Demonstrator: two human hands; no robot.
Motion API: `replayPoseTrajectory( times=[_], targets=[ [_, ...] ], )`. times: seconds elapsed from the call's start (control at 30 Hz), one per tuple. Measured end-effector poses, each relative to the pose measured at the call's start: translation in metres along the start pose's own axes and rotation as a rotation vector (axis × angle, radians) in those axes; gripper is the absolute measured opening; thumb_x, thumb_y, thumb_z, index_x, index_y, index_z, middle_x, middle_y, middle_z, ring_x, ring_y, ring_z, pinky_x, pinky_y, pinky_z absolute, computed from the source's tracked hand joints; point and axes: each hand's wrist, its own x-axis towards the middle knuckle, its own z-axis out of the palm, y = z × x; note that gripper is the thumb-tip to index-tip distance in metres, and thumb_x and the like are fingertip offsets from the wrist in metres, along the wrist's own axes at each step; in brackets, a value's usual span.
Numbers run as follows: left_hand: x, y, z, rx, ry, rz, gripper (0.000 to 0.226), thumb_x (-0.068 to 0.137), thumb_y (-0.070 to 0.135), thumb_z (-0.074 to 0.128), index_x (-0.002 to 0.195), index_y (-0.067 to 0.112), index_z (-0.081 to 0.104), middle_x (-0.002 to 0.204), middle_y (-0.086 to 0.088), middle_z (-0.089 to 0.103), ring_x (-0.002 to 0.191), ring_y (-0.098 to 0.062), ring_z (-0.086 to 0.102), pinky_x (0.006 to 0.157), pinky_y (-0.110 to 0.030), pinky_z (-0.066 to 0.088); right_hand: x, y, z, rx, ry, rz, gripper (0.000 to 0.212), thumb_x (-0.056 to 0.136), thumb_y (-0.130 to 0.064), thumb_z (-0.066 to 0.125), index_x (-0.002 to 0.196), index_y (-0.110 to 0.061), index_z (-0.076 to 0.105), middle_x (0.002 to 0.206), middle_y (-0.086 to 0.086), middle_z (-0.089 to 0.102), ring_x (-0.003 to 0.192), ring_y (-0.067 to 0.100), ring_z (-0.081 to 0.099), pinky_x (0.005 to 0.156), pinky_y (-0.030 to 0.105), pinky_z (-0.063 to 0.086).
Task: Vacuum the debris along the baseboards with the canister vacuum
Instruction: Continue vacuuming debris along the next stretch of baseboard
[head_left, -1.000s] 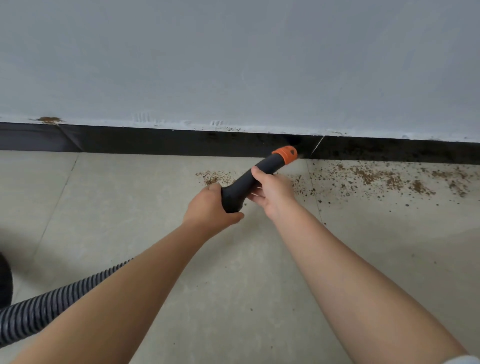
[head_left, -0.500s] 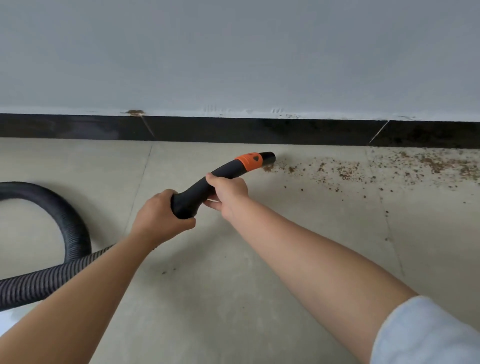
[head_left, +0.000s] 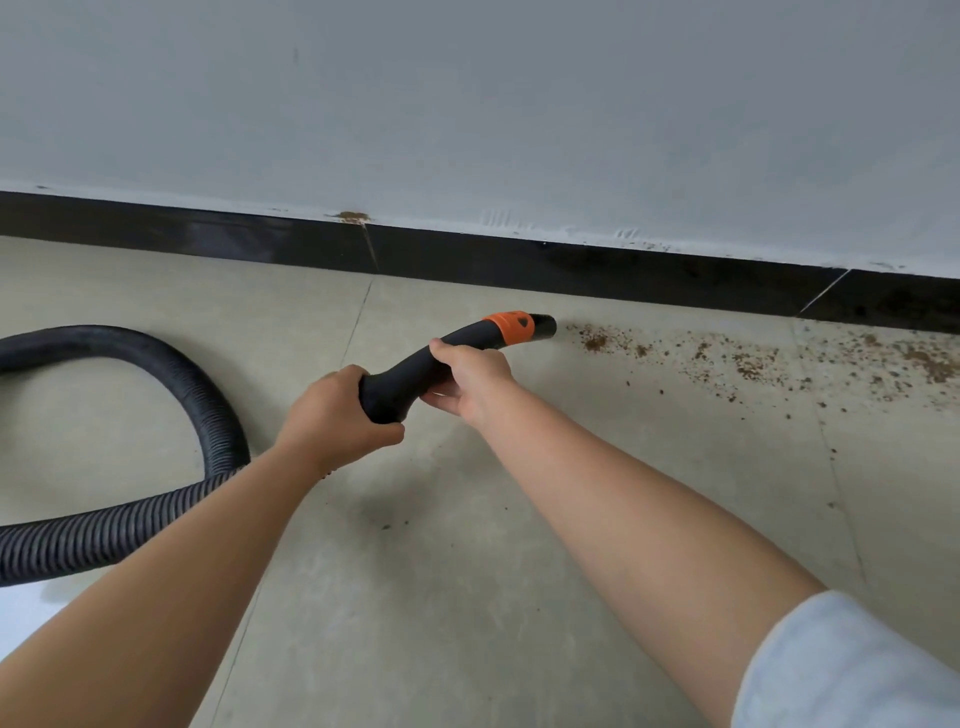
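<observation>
Pale grey wall (head_left: 519, 104) above, black baseboard (head_left: 623, 270) running along its foot, beige tiled floor (head_left: 467, 597) below with thin grout lines. Both hands on the vacuum handle (head_left: 415, 376), a black curved tube, matte, thickest at its near end and narrowing toward the far end. Left hand (head_left: 332, 415) wraps the thick near end, fingers curled fully round it, thumb underneath. Right hand (head_left: 470, 374) takes hold just ahead of the left, thumb over the top of the tube and fingers curled below; the two hands sit close, not touching as far as can be seen. Beyond the right hand's grip the tube carries an orange collar (head_left: 511, 327) with a small dark mark on it, then a short black nozzle mouth (head_left: 543, 326) pointing right, low over the floor and near the baseboard; contact with the tile cannot be told. Debris (head_left: 753, 358), brown crumbs and flecks, begins just past the nozzle mouth and spreads away from the grip to the right along the baseboard, densest toward the frame edge; a few stray specks lie on the tile nearer the person. Behind the left hand a black ribbed hose (head_left: 156, 374) leaves the handle under the left forearm, loops across the floor and exits at the left edge. Light sleeve (head_left: 841, 670) on the right arm. Small brown chip (head_left: 353, 215) on the baseboard's top edge.
</observation>
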Motion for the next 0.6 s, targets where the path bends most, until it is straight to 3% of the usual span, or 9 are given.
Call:
replayPoseTrajectory(
  times=[0.2, 0.33, 0.6],
  targets=[
    [0.003, 0.011, 0.004, 0.057, -0.012, 0.012, 0.036, 0.065, 0.028, 0.072, 0.091, 0.012, 0.053, 0.078, -0.006, 0.065, 0.072, -0.024, 0.063, 0.060, -0.033, 0.049, 0.002, -0.008, -0.011, -0.041, -0.010, 0.002, 0.041, 0.088, -0.010, 0.063, 0.124, -0.003, 0.043, 0.124, 0.020, 0.055, 0.110, 0.038, 0.058, 0.086, 0.046, 0.054],
    [0.004, 0.016, 0.006, 0.077, -0.031, 0.015, 0.037, 0.065, 0.030, 0.072, 0.091, 0.013, 0.051, 0.079, -0.006, 0.064, 0.071, -0.023, 0.064, 0.059, -0.032, 0.051, 0.002, -0.011, -0.018, -0.021, -0.013, 0.007, 0.036, 0.088, -0.010, 0.063, 0.119, -0.002, 0.045, 0.122, 0.021, 0.056, 0.107, 0.038, 0.059, 0.078, 0.044, 0.055],
    [0.008, 0.041, 0.019, 0.105, -0.049, 0.053, 0.036, 0.066, 0.031, 0.071, 0.090, 0.014, 0.049, 0.079, -0.003, 0.061, 0.068, -0.020, 0.061, 0.050, -0.027, 0.045, 0.004, -0.024, -0.043, 0.001, 0.024, 0.023, 0.049, 0.088, -0.010, 0.063, 0.131, -0.003, 0.041, 0.125, 0.020, 0.055, 0.109, 0.037, 0.058, 0.070, 0.043, 0.053]
  ],
)
